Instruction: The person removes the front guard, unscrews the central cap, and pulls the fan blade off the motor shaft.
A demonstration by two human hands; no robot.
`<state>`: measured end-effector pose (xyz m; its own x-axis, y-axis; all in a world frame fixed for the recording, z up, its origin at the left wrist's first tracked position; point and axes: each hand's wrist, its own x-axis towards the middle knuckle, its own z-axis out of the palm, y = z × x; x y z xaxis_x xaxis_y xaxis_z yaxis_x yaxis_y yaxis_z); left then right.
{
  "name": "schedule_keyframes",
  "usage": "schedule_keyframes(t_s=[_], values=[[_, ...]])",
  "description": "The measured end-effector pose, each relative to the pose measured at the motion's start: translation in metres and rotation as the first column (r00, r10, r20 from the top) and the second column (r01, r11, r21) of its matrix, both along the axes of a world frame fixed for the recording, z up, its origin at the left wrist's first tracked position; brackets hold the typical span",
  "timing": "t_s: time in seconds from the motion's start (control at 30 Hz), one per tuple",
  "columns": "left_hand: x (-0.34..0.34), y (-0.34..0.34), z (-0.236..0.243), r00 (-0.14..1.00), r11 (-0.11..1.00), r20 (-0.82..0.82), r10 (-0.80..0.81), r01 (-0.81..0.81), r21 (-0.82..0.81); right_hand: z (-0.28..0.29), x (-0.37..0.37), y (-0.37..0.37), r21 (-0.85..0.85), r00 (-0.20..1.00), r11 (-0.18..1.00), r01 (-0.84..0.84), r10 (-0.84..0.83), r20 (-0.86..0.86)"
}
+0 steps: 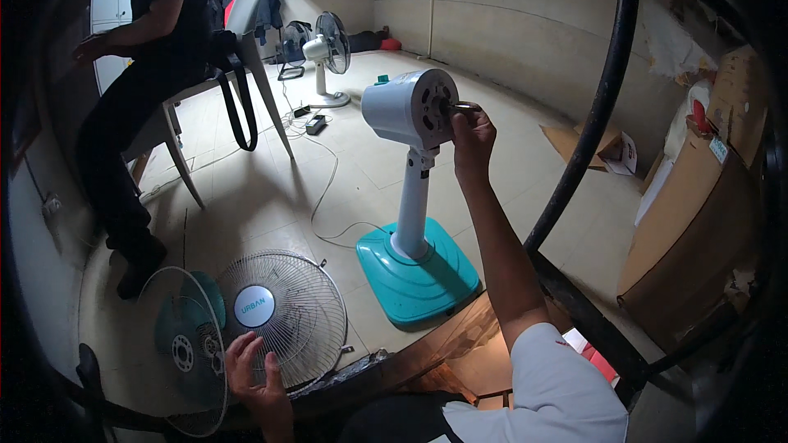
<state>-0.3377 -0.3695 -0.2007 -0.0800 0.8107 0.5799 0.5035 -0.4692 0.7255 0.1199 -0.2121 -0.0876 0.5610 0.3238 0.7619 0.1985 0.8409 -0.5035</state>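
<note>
A pedestal fan without its grille or blades stands before me, with a white motor housing point(390, 111), a white post point(412, 205) and a teal square base point(402, 283). My right hand point(474, 135) is closed around the thin metal shaft point(447, 108) at the front of the housing; the fingertips partly cover it. Low on the left, my left hand point(258, 381) is held with its fingers apart and nothing in it. It is nearest to the round wire fan grille point(304, 320) with a white centre disc. Beside that lie teal fan blades point(180, 332) and a thin wire ring point(223, 312).
A seated person point(139, 107) on a chair point(176, 148) is at the upper left. Another white fan point(324, 53) stands behind, near a small dark box point(315, 124). A cable point(316, 209) crosses the floor. Black metal bars point(595, 123) and cardboard boxes point(689, 205) border the right.
</note>
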Motion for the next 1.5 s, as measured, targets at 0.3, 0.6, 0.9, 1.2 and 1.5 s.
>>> schedule_keyframes(t_s=[0.3,0.6,0.9,1.2,1.5], values=[[0.006,0.005,0.002,1.000,1.000,-0.017,0.024,-0.024,-0.001,-0.035,-0.047,-0.071,-0.309,0.953,0.948,0.082,0.016,0.303],[0.094,0.064,0.091,0.944,0.885,-0.276,-0.180,0.278,0.373,0.007,-0.013,-0.085,-0.153,0.823,0.836,0.527,-0.457,0.338],[0.275,0.157,0.203,0.832,0.561,-0.522,-0.190,0.528,0.638,0.054,-0.013,-0.084,-0.156,0.746,0.782,0.603,-0.484,0.457],[0.319,0.189,0.207,0.778,0.497,-0.600,-0.185,0.601,0.626,0.059,0.000,-0.089,-0.023,0.639,0.773,0.634,-0.506,0.580],[0.328,0.187,0.231,0.670,0.480,-0.737,-0.090,0.678,0.557,0.056,0.012,-0.088,0.115,0.487,0.717,0.688,-0.574,0.658]])
